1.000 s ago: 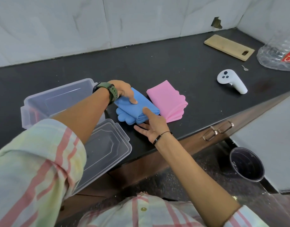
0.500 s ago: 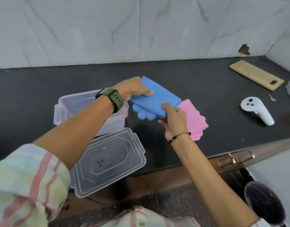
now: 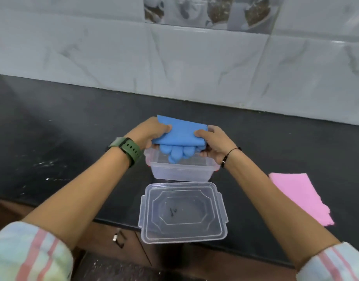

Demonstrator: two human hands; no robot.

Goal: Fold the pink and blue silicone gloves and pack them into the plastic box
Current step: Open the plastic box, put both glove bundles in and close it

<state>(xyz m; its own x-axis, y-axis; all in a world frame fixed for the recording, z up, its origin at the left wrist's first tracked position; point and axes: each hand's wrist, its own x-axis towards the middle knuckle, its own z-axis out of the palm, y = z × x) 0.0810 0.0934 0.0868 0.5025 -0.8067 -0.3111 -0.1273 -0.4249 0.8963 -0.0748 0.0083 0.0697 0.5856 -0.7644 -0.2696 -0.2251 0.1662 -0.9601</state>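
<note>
both hands are holding the folded blue glove (image 3: pixel 179 133) just above the open box (image 3: pixel 180 172). the left hand (image 3: pixel 152 131) is gripping its left end and the right hand (image 3: pixel 212 141) is gripping its right end, probably so the fold is not opening while it is going in. the long axis of the glove is lying left to right, along the long side of the box, which should let it fit flat. its finger tips are hanging down toward the person, over the near part of the box. the lid (image 3: pixel 183 212) is lying upside down in front of the box, so the opening is free. the folded pink glove (image 3: pixel 298 196) is waiting on the counter (image 3: pixel 63 138) at the right, well apart from the box.
</note>
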